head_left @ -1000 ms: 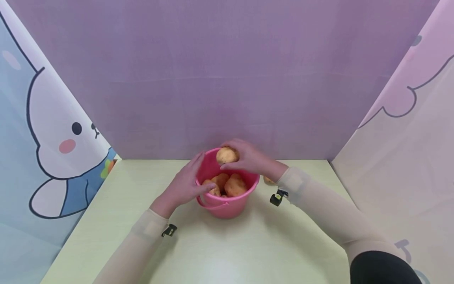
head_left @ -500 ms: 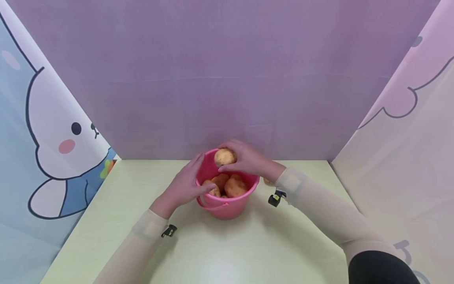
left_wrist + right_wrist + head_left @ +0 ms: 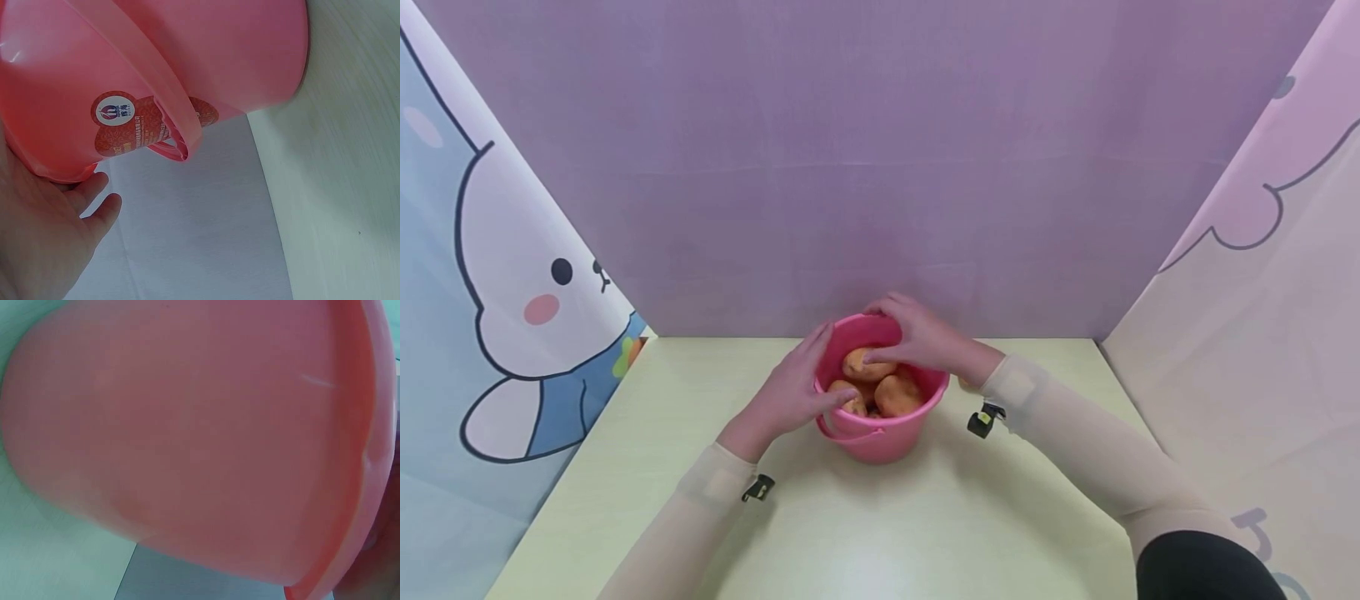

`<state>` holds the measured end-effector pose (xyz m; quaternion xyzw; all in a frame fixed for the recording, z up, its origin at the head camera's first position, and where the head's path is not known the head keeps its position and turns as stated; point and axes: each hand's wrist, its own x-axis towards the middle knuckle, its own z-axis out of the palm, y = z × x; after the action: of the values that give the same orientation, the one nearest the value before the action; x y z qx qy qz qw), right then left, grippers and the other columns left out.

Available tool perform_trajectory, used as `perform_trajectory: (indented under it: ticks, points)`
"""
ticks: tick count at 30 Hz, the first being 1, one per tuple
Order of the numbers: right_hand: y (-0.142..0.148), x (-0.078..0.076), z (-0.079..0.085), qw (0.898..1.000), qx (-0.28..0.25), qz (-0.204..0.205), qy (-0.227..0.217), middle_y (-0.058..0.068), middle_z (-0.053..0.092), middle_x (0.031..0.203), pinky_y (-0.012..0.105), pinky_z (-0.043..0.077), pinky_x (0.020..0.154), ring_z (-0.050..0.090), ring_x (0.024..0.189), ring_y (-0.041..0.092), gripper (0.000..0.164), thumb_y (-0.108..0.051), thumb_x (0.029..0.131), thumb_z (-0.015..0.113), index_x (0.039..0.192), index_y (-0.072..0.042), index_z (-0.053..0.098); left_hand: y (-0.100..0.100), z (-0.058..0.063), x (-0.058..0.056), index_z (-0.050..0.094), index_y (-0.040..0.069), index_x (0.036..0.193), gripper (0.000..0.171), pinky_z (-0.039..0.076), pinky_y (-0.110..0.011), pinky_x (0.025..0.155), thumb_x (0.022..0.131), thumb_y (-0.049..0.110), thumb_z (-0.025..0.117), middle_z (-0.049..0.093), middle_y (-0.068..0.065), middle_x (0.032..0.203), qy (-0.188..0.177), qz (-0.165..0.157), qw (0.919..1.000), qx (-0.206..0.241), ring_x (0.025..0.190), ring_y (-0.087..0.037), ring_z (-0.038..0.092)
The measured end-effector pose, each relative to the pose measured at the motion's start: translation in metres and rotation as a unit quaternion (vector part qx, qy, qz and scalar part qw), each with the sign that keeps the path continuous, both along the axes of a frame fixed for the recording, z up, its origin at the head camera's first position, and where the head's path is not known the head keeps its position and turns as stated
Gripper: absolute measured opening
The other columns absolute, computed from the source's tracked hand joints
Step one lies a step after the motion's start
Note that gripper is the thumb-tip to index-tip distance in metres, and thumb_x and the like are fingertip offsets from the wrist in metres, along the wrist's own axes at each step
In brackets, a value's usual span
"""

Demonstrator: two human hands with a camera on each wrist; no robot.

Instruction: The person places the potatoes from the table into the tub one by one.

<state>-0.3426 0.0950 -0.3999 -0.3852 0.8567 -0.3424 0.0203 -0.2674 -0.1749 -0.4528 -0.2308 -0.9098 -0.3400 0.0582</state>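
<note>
A pink bucket (image 3: 880, 446) stands upright on the table, with several potatoes (image 3: 898, 395) inside. My left hand (image 3: 790, 390) holds the bucket's left rim, its thumb over the inner side and the other fingers along the outside. In the left wrist view, the fingertips show at the rim, near the bucket's hanging handle (image 3: 150, 69). My right hand (image 3: 917, 333) is over the right rear of the bucket, its fingers spread and nothing gripped. Its thumb overlaps a pale potato (image 3: 859, 364) lying on top of the others. The right wrist view shows mostly the bucket's outer wall (image 3: 187, 437).
Part of another potato (image 3: 967, 385) shows on the table right of the bucket, mostly behind my right wrist. The pale wooden table (image 3: 865, 542) meets a purple backdrop (image 3: 880, 167) just behind the bucket. Printed cartoon panels (image 3: 542, 292) stand at both sides.
My right hand has let go of the pale potato, which dropped from rim height onto the potatoes in the bucket. The right hand shifted slightly left beforehand; the left hand stays put.
</note>
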Motion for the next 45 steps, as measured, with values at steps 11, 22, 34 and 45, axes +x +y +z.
perform_trajectory:
  ticks: [11, 22, 34, 45]
  points:
    - [0.039, -0.004, -0.002, 0.997, -0.051, -0.049, 0.015, 0.008, 0.062, 0.142, 0.055, 0.053, 0.112, 0.058, 0.133, 0.028, 0.058, -0.039, 0.101, 0.084, 0.147, -0.01, 0.063, 0.001, -0.001, 0.001, 0.021, 0.007, 0.177, 0.115, 0.039, -0.069, 0.124, 0.094, 0.05, 0.087, 0.022, -0.013, 0.183, -0.004, 0.004, 1.0, 0.0, 0.164, -0.043, 0.03]
    - [0.109, -0.015, -0.041, 0.989, -0.073, -0.128, -0.01, 0.012, 0.058, 0.148, 0.062, 0.049, 0.113, 0.054, 0.136, 0.034, 0.062, -0.047, 0.104, 0.078, 0.15, -0.01, 0.06, 0.001, 0.0, 0.003, 0.019, 0.007, 0.177, 0.116, 0.036, -0.069, 0.125, 0.094, 0.051, 0.086, 0.02, -0.014, 0.183, -0.004, 0.007, 1.0, -0.003, 0.165, -0.043, 0.027]
    - [0.146, -0.019, -0.093, 0.981, -0.059, -0.179, -0.044, 0.018, 0.052, 0.156, 0.072, 0.043, 0.117, 0.049, 0.145, 0.043, 0.074, -0.045, 0.099, 0.084, 0.154, -0.004, 0.056, 0.001, 0.001, 0.003, 0.018, 0.009, 0.178, 0.116, 0.039, -0.071, 0.123, 0.094, 0.051, 0.086, 0.019, -0.011, 0.184, -0.012, 0.01, 0.9999, 0.004, 0.165, -0.042, 0.027]
    - [0.157, -0.024, -0.135, 0.983, -0.052, -0.176, -0.022, 0.014, 0.048, 0.161, 0.075, 0.03, 0.123, 0.038, 0.153, 0.04, 0.073, -0.038, 0.094, 0.091, 0.153, -0.009, 0.059, 0.001, -0.001, 0.001, 0.019, 0.007, 0.177, 0.116, 0.038, -0.07, 0.123, 0.094, 0.052, 0.086, 0.02, -0.012, 0.183, -0.005, 0.006, 1.0, 0.003, 0.165, -0.042, 0.028]
